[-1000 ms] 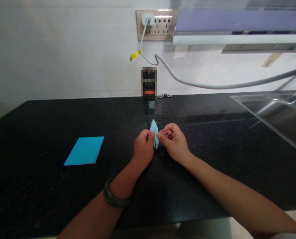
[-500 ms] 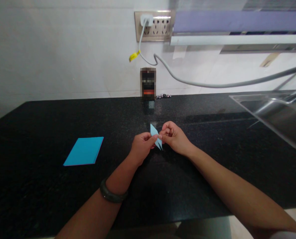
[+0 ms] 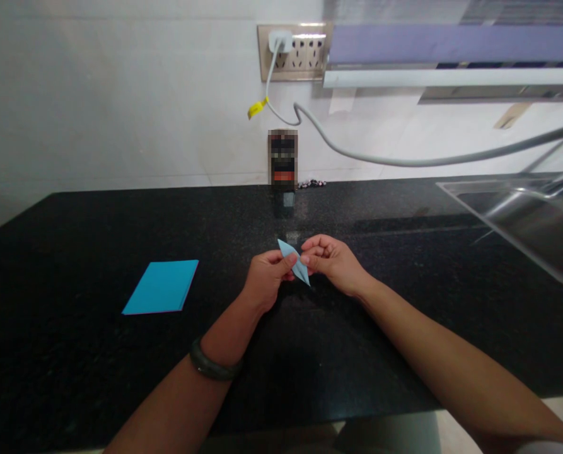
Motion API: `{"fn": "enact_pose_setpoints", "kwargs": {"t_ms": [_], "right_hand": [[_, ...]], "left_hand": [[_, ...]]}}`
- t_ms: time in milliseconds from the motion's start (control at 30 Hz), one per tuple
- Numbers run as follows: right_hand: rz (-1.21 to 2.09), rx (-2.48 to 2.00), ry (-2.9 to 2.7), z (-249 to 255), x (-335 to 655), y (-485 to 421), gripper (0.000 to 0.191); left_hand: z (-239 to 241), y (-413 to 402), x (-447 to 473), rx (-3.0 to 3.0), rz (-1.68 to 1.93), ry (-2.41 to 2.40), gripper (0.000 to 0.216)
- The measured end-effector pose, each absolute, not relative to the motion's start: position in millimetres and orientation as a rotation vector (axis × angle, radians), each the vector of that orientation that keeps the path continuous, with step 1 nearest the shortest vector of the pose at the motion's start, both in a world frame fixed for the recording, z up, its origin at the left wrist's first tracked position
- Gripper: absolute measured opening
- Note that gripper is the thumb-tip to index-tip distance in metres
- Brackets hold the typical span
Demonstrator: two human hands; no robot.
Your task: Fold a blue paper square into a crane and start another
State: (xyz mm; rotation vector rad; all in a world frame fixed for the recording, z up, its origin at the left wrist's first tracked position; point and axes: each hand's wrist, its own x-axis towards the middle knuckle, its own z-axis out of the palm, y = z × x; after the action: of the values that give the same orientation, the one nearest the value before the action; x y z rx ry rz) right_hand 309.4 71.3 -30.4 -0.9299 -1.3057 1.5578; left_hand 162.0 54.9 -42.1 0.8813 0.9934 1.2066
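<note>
A small piece of folded light-blue paper (image 3: 301, 270), pointed at both ends, is held above the counter between my two hands. My left hand (image 3: 266, 274) pinches its left side, the thumb lying on the face of the paper. On the other side, my right hand (image 3: 335, 261) grips the right edge between thumb and forefinger, its other fingers curled. The fingers behind the paper are partly hidden. To the left, a stack of bright blue square paper (image 3: 161, 287) lies flat, apart from both hands.
The black countertop (image 3: 96, 372) runs back to a tiled wall. A phone-like object (image 3: 282, 157), blurred out, leans there with a beaded strap (image 3: 312, 184) beside it. A grey cable (image 3: 394, 162) hangs from the socket panel (image 3: 304, 60). At right is a metal sink (image 3: 541, 221).
The folded paper has turned, so more of its face shows and its upper tip points further left. Both hands still grip it, with slight finger shifts.
</note>
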Motion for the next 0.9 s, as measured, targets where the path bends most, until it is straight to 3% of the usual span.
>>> {"fn": "enact_pose_setpoints", "kwargs": {"t_ms": [333, 900], "right_hand": [[1.33, -1.079, -1.564, -27.8, 310.5, 68.4, 0.016], [1.235, -1.046, -1.571, -23.8, 308.1, 64.0, 0.017]], "left_hand": [[-41.3, 55.1, 161.4, 0.752, 1.2, 0.949, 0.028], [-40.8, 54.8, 157.7, 0.798, 1.174, 0.775, 0.019]]}}
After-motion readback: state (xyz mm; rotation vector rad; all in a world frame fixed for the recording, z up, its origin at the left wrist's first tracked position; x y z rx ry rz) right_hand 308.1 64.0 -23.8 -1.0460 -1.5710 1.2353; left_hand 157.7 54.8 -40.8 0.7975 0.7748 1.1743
